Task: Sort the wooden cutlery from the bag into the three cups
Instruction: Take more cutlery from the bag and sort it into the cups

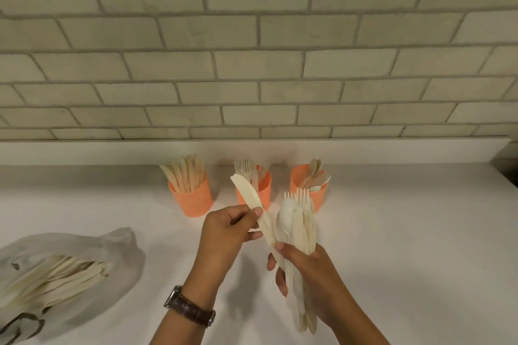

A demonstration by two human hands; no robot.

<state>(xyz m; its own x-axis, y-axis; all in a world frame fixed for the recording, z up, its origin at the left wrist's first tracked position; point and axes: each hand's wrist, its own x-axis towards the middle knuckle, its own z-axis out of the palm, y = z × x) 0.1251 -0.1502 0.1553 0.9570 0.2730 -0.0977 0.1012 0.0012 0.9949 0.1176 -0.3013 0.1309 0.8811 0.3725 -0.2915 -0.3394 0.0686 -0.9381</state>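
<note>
Three orange cups stand in a row at the back of the white counter: the left cup (193, 199) holds knives, the middle cup (265, 190) holds forks, the right cup (318, 196) holds spoons. My left hand (227, 232) pinches a wooden knife (249, 199) between thumb and fingers, blade pointing up toward the middle cup. My right hand (305, 269) grips an upright bundle of mixed cutlery (300, 221), forks and a spoon showing at its top. The knife's lower end meets this bundle. A clear plastic bag (120, 249) with more cutlery lies at the left.
A pale brick wall (258, 50) rises behind the counter (406, 232), with a white ledge at its foot. A brown watch sits on my left wrist (190, 307). A dark edge shows at the far right of the counter.
</note>
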